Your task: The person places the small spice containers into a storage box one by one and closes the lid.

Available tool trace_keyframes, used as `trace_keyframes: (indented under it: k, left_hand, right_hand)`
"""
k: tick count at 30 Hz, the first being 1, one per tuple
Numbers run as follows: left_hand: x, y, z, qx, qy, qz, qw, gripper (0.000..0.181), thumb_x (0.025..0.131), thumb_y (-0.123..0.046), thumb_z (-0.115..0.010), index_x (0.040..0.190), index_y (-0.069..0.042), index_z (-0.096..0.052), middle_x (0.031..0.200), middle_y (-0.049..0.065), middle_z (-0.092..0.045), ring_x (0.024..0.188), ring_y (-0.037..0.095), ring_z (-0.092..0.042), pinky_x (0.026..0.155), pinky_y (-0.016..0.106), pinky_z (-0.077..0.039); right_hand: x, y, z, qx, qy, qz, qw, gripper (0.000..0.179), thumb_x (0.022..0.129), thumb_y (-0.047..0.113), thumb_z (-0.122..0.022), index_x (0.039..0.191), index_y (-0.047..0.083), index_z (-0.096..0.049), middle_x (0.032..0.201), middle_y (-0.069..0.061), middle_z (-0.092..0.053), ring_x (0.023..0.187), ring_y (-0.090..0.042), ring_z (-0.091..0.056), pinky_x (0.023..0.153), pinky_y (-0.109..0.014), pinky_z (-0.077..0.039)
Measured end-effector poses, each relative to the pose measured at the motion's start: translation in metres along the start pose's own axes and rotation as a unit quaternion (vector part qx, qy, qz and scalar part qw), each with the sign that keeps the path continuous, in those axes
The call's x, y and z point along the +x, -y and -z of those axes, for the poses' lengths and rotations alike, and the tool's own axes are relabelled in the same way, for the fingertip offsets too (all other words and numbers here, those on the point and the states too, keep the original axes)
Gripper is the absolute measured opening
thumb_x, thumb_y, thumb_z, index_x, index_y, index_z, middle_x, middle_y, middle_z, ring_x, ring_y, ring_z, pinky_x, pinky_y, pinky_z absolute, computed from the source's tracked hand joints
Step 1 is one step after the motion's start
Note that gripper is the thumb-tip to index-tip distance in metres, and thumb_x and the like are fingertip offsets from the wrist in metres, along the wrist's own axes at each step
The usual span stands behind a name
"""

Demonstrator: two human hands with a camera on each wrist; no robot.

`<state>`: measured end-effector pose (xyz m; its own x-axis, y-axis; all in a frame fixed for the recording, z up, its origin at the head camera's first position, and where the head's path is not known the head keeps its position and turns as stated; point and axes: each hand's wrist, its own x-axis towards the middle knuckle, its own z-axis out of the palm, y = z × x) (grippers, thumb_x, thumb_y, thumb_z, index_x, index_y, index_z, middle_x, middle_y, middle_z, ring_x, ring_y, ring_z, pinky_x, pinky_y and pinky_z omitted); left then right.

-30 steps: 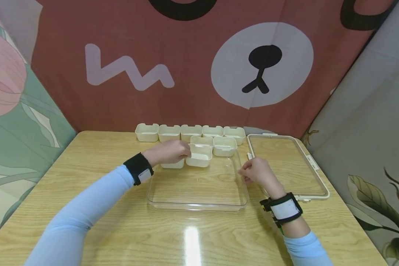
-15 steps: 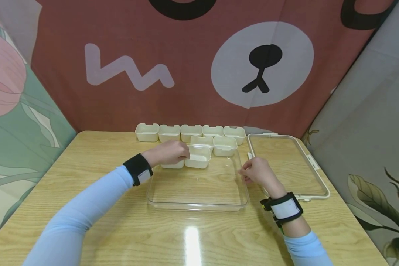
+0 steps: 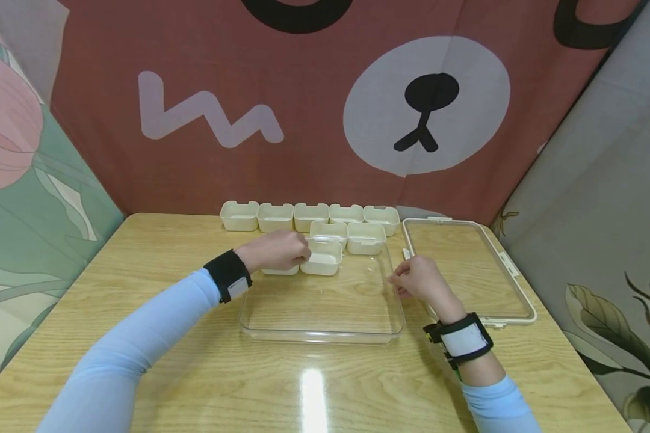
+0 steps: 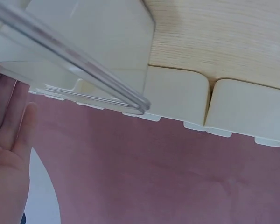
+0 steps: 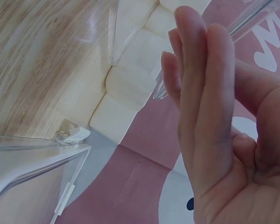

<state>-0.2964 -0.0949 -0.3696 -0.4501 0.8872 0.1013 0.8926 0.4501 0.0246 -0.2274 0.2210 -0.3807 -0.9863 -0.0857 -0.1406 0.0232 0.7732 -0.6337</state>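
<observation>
Cream cup (image 3: 322, 266) is held in left grip (image 3: 277, 250), while right grip (image 3: 421, 280) pinches clear box (image 3: 322, 337).

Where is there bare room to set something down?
Bare: the tabletop in front of the clear bin, and left of it, though the left sleeve reaches across there; also the near bin floor, before the pale cups. Crowded: the back, where five more cups stand in a row, and the gap between bin and lid, with the right hand over it.
</observation>
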Motion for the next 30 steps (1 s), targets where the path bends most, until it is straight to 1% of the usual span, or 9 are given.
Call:
trace_keyframes:
  k: [4,7,10,15,21,30]
  left_hand:
    - [0.0013,-0.0006,0.0,-0.007,-0.002,-0.003,1.0,0.02,0.084,0.003,-0.059,0.069,-0.01,-0.062,0.062,-0.005,-0.036,0.059,0.008,-0.032,0.055,0.02,-0.028]
    - [0.0022,-0.0012,0.0004,-0.011,-0.002,-0.004,0.9999,0.023,0.083,0.004,-0.06,0.066,-0.011,-0.056,0.061,-0.005,-0.032,0.058,0.008,-0.03,0.054,0.021,-0.025]
    - [0.0031,-0.0019,0.0011,-0.013,0.001,0.001,0.9999,0.02,0.085,0.001,-0.061,0.068,-0.01,-0.06,0.06,-0.005,-0.037,0.058,0.007,-0.032,0.054,0.02,-0.028]
    - [0.0056,-0.0023,0.0015,-0.01,0.013,0.012,0.9998,0.013,0.086,-0.003,-0.063,0.076,-0.009,-0.067,0.063,-0.004,-0.049,0.059,0.008,-0.039,0.056,0.02,-0.036]
    - [0.0079,-0.0014,0.0009,-0.007,0.027,0.017,0.9995,0.011,0.086,-0.005,-0.065,0.077,-0.01,-0.067,0.064,-0.004,-0.049,0.059,0.008,-0.04,0.056,0.02,-0.035]
    - [0.0083,-0.0035,0.0017,-0.018,0.051,0.033,0.998,0.007,0.087,-0.012,-0.066,0.081,-0.011,-0.069,0.07,-0.004,-0.059,0.063,0.009,-0.048,0.061,0.022,-0.044]
  right_hand:
    - [0.0001,-0.0003,0.0002,-0.001,0.0,0.001,1.0,0.018,0.087,0.015,-0.067,0.089,-0.003,-0.069,0.069,-0.009,-0.069,0.058,-0.016,-0.068,0.058,-0.035,-0.057]
    - [0.0002,-0.0005,0.0001,-0.003,0.0,0.001,1.0,0.018,0.087,0.016,-0.067,0.089,-0.002,-0.069,0.069,-0.008,-0.069,0.058,-0.015,-0.068,0.058,-0.034,-0.057]
    - [0.0004,-0.0007,0.0005,-0.004,0.0,0.001,1.0,0.019,0.087,0.016,-0.067,0.09,-0.002,-0.07,0.069,-0.008,-0.069,0.058,-0.016,-0.068,0.058,-0.034,-0.057]
    - [0.0004,-0.0011,0.0022,-0.003,0.0,0.001,1.0,0.019,0.088,0.017,-0.067,0.09,-0.003,-0.07,0.068,-0.008,-0.069,0.059,-0.017,-0.068,0.061,-0.037,-0.057]
    - [0.0005,-0.0014,0.0015,-0.006,0.003,-0.002,1.0,0.019,0.088,0.017,-0.067,0.091,-0.002,-0.07,0.068,-0.007,-0.069,0.06,-0.018,-0.069,0.061,-0.037,-0.057]
    - [-0.0004,-0.0006,0.0004,-0.007,-0.001,0.001,1.0,0.019,0.088,0.016,-0.067,0.089,-0.002,-0.07,0.068,-0.007,-0.069,0.059,-0.018,-0.069,0.061,-0.037,-0.057]
